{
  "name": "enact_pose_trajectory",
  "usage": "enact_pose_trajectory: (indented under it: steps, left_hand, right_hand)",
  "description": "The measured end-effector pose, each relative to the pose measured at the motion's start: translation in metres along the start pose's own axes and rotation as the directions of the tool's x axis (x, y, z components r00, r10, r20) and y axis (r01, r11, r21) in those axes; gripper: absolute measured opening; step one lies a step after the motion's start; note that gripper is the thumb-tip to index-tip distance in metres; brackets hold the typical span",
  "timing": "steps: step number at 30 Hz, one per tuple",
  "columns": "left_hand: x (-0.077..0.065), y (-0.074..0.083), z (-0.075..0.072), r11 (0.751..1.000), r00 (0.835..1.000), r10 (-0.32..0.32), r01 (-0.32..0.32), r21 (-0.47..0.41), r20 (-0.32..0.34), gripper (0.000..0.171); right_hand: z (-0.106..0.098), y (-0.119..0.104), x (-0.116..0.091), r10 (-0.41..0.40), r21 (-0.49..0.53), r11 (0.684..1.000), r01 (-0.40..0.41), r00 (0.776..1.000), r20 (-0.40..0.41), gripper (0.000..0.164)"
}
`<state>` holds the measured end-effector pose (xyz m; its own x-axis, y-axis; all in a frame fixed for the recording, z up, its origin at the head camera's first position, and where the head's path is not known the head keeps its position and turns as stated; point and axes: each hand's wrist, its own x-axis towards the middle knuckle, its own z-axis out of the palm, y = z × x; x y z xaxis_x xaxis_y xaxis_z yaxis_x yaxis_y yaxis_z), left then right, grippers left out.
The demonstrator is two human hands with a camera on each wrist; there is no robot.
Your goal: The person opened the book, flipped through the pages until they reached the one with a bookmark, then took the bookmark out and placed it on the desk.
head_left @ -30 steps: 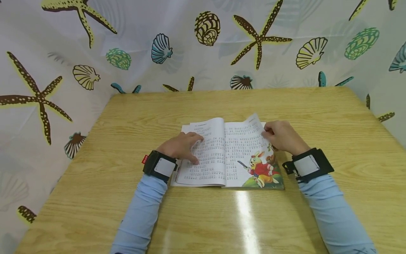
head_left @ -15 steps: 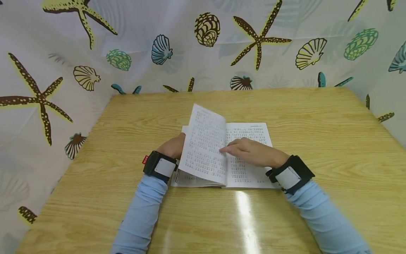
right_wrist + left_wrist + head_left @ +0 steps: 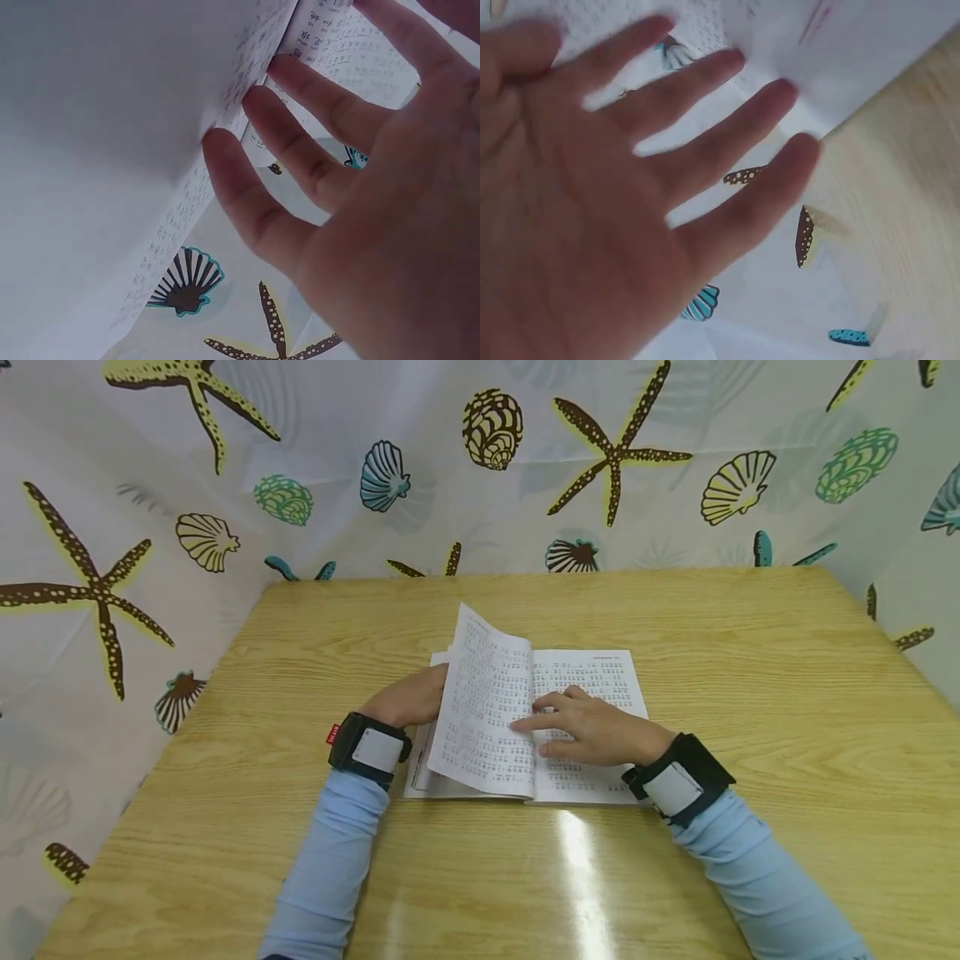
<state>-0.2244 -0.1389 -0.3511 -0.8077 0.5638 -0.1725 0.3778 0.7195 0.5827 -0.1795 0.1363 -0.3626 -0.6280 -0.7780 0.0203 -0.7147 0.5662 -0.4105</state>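
Note:
An open book (image 3: 588, 670) with printed text lies on the table, one page (image 3: 483, 693) lifted and curving up on its left side. My left hand (image 3: 408, 697) is at the book's left edge, its fingers hidden behind that page in the head view. The left wrist view shows the fingers (image 3: 727, 161) of this hand straight and spread, with white paper close by their tips. My right hand (image 3: 596, 727) lies over the right page near the spine, fingers extended. In the right wrist view its fingertips (image 3: 223, 142) press along the lifted page.
The wooden table (image 3: 712, 635) carries the book at its middle. Behind it and along both sides hangs a white curtain (image 3: 435, 410) printed with starfish and shells. Black bands (image 3: 371, 747) with pale plates wrap both wrists over light blue sleeves.
The right hand let go of the right page's edge and moved left to the spine. That page now stands on the left side, covering the left fingers, and the rabbit picture is gone from view.

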Motion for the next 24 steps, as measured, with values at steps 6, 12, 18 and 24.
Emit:
enact_pose_trajectory:
  steps: [6,12,18,24]
  left_hand:
    - [-0.001,0.005,-0.01,0.998,0.968,-0.065,0.064,-0.015,-0.244,0.073]
    - [0.005,0.006,-0.002,0.959,0.998,-0.064,0.064,0.277,-0.008,0.091]
    - [0.011,0.006,0.011,0.95,0.969,-0.175,0.119,0.289,0.177,0.088]
    - [0.01,0.009,0.012,0.948,0.973,-0.172,0.121,0.295,0.155,0.088]
  right_hand:
    - [0.001,0.001,0.001,0.0,-0.006,1.0,0.0,1.0,0.005,0.037]
    - [0.001,0.001,0.001,0.003,-0.013,1.0,-0.003,1.0,0.001,0.037]
    - [0.001,0.0,0.001,0.004,-0.032,0.999,-0.004,1.0,-0.009,0.037]
    - [-0.001,0.003,0.001,0.164,-0.048,0.985,-0.164,0.986,0.002,0.054]
